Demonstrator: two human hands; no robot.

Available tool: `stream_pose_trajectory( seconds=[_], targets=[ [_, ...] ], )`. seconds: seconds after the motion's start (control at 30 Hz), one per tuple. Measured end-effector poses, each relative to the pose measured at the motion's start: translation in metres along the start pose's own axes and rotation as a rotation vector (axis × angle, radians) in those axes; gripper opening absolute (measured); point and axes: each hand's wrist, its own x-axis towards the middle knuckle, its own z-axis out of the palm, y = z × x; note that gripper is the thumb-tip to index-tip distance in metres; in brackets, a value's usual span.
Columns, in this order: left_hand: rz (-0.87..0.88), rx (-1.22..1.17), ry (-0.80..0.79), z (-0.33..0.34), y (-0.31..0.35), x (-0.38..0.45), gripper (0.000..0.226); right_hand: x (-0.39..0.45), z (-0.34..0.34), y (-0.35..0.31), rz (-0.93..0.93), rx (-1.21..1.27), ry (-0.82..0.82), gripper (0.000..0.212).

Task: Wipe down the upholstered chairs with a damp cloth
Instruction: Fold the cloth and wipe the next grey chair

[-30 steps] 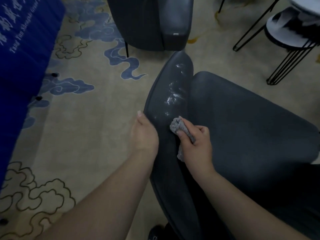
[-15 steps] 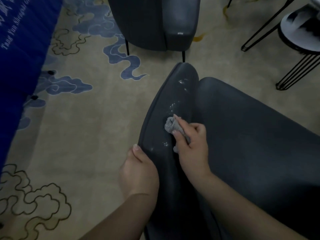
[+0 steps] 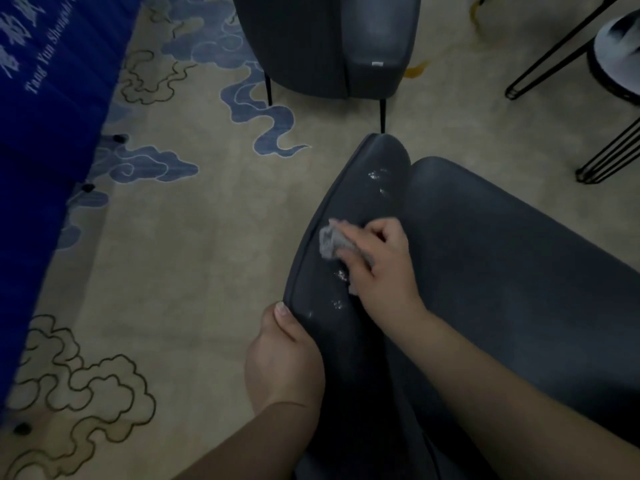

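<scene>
A dark grey upholstered chair (image 3: 502,271) fills the lower right, its curved backrest edge (image 3: 360,188) running up the middle with wet streaks shining on it. My right hand (image 3: 377,261) presses a bunched grey cloth (image 3: 330,239) against the inner face of that backrest, fingers closed around the cloth. My left hand (image 3: 284,355) grips the backrest's outer rim lower down, thumb on top of the edge. A second dark grey chair (image 3: 329,43) stands at the top centre.
A beige carpet with blue cloud patterns (image 3: 207,237) covers the floor. A blue banner or cloth-draped table (image 3: 45,109) runs along the left edge. A round stool on black hairpin wire legs (image 3: 613,60) stands at the top right.
My right hand has slid the cloth further up and outward along the backrest. My left hand has shifted lower on the rim. Fewer wet streaks show near the top.
</scene>
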Motion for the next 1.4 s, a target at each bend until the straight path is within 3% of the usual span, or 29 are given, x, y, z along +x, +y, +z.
stream_pose_trajectory(
  seconds=[0.17,0.27,0.33,0.53,0.6,0.73,0.83,0.93,0.97,1.07,1.13,1.2,1.33,1.4],
  targets=[
    [-0.006,0.004,-0.001,0.002,-0.002,0.000,0.043,0.038,0.009,0.000,0.249,0.010,0.138,0.039],
    [-0.004,0.014,-0.002,0.002,-0.002,0.000,0.039,-0.001,0.005,-0.012,0.056,-0.040,0.037,0.040],
    [-0.016,0.016,-0.007,0.000,0.000,0.000,0.036,-0.013,-0.002,-0.013,0.032,0.039,-0.026,0.039],
    [-0.047,0.013,-0.030,-0.004,0.005,0.000,0.032,0.092,-0.013,0.028,0.331,0.143,0.284,0.036],
    [-0.053,0.014,-0.029,-0.003,0.005,0.000,0.033,0.117,-0.010,0.040,0.379,0.127,0.274,0.035],
    [-0.055,0.012,-0.027,-0.002,0.003,0.001,0.033,0.080,0.005,0.025,0.246,0.064,0.220,0.035],
    [-0.059,0.027,-0.032,-0.003,0.005,0.001,0.032,0.032,0.005,0.012,0.091,0.021,0.077,0.040],
    [-0.064,0.021,-0.039,-0.005,0.008,0.000,0.031,0.047,-0.004,0.018,0.030,-0.018,0.041,0.037],
    [-0.065,0.019,-0.036,-0.005,0.008,-0.001,0.030,0.064,-0.005,0.026,0.044,-0.050,0.080,0.036],
    [-0.073,0.016,-0.037,-0.005,0.007,0.000,0.029,0.120,-0.012,0.051,0.317,0.004,0.263,0.035],
    [-0.066,0.022,-0.037,-0.003,0.005,0.001,0.030,0.126,-0.010,0.052,0.373,0.040,0.235,0.035],
    [-0.058,0.024,-0.038,-0.002,0.004,0.002,0.032,0.102,-0.005,0.036,0.301,0.030,0.170,0.034],
    [-0.047,0.030,-0.033,0.000,0.001,0.002,0.035,0.015,0.003,0.008,-0.016,-0.037,0.014,0.039],
    [-0.038,0.022,-0.030,-0.001,0.002,0.001,0.035,0.002,-0.001,0.003,-0.057,-0.064,-0.053,0.038]
  ],
)
